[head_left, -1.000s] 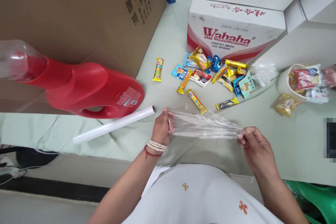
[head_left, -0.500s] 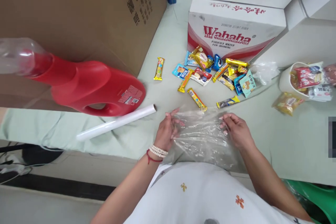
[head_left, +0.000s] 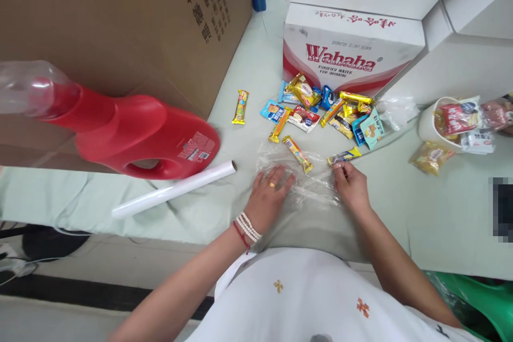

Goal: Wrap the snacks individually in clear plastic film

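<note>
A clear plastic bag (head_left: 310, 189) lies spread on the cloth-covered table in front of me. My left hand (head_left: 270, 192) rests palm down on its left part, fingers apart, a ring on one finger. At the right edge, my right hand (head_left: 351, 181) pinches the plastic between thumb and fingers. Touching the bag's far part is a yellow-and-orange snack bar (head_left: 297, 154). A dark blue-and-yellow snack bar (head_left: 344, 155) lies just beyond my right fingertips. Behind them several wrapped snacks (head_left: 303, 118) are heaped against a carton.
A red detergent bottle (head_left: 160, 133) and a white roll (head_left: 174, 189) lie at left before a big brown box (head_left: 120, 21). The Wahaha carton (head_left: 352, 53) stands behind the snacks. At right is a white tub (head_left: 428, 125) of packets, with a wrapped snack (head_left: 432, 158) beside it.
The bag, held up between both hands before, now lies lower and flatter on the table. My left hand has turned palm down and opened; my right hand still pinches the edge.
</note>
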Tool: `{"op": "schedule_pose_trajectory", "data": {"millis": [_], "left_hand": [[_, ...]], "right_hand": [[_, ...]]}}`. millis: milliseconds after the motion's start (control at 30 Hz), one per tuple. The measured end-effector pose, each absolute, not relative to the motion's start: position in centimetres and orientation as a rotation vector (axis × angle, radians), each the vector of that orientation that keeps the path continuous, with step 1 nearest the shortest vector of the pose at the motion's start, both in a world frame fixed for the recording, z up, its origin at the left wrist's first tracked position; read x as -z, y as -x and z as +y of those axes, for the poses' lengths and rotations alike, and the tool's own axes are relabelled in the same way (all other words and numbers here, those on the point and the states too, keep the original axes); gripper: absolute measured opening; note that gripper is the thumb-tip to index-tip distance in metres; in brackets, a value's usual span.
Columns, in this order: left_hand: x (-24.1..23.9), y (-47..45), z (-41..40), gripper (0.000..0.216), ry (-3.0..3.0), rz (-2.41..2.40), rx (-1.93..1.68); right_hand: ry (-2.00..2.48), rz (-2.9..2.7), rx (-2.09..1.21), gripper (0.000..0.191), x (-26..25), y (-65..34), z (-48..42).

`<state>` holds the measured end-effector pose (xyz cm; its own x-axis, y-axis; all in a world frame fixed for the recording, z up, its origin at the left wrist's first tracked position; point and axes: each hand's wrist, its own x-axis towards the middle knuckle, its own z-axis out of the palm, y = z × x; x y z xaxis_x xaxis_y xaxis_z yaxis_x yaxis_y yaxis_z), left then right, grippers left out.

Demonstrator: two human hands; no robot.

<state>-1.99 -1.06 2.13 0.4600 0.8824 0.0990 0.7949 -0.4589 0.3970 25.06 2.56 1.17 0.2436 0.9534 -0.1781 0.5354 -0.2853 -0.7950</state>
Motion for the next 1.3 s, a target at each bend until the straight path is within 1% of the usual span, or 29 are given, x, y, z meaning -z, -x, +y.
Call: {"op": "schedule_pose_trajectory", "data": {"millis": [133,233,300,367,467,500,567,633,667,733,800,867,900,1000,1100,1200,1300], "left_hand": [[-2.0,4.2,-1.1,0.065,-2.404,1.346,-0.117],[-1.8,5.8,-1.3,0.081,-2.381,1.259,-0.024],[-1.6,6.6,-1.4,0.087,-2.373,1.237,-0.011],[-1.4,7.1,-1.3,0.082,-2.370,1.227,-0.025],[-1.2,7.8,-1.3,0.062,-2.362,1.204,-0.059],[-1.2,7.8,-1.3,0.056,-2.359,1.198,-0.074],[-1.2,7.8,-1.4,0.048,-2.354,1.194,-0.114],[-1.3,7.4,-1.5,0.043,-2.361,1.199,-0.174],[-1.4,7.2,-1.6,0.041,-2.372,1.206,-0.218],[-1.5,6.6,-2.1,0.036,-2.396,1.248,-0.349],[-1.7,6.1,-2.8,0.028,-2.375,1.371,-0.524],[-2.1,5.6,-3.9,0.018,-2.248,1.545,-0.651],[-2.5,5.2,-4.4,0.015,-2.148,1.613,-0.652],[-3.5,3.5,-5.4,0.024,-1.872,1.699,-0.405],[-4.2,1.8,-5.3,0.030,-1.750,1.709,-0.131],[-4.0,2.3,-5.1,0.027,-1.575,1.625,-0.135],[-3.5,5.4,-5.7,0.032,-1.256,1.473,-0.127]], "right_hand": [[1.994,-1.307,-0.830,0.040,-1.0,-27.4,2.9],[2.031,-1.302,-0.847,0.041,-0.9,-28.7,3.6],[2.043,-1.307,-0.822,0.043,-0.7,-29.7,4.3],[2.077,-1.349,-0.748,0.045,-0.7,-30.9,5.1],[2.158,-1.535,-0.689,0.044,-1.3,-32.7,5.9],[2.184,-1.599,-0.613,0.043,-1.8,-33.0,5.9],[2.177,-1.667,-0.321,0.041,-3.2,-32.6,5.2],[2.011,-1.732,-0.072,0.036,-4.6,-30.9,3.6],[1.873,-1.827,-0.064,0.032,-5.1,-29.5,2.6],[1.549,-2.128,-0.246,0.025,-5.5,-26.4,0.4],[1.341,-2.361,-0.429,0.026,-4.9,-23.5,-1.7],[1.322,-2.463,-0.511,0.032,-3.8,-21.4,-3.2],[1.346,-2.490,-0.528,0.036,-3.3,-20.8,-3.7],[1.420,-2.565,-0.558,0.047,-2.3,-19.9,-4.4],[1.469,-2.632,-0.599,0.057,-2.4,-19.7,-4.1],[1.484,-2.664,-0.677,0.062,-2.8,-19.9,-3.6],[1.467,-2.693,-0.764,0.067,-3.2,-20.1,-3.3]]}}
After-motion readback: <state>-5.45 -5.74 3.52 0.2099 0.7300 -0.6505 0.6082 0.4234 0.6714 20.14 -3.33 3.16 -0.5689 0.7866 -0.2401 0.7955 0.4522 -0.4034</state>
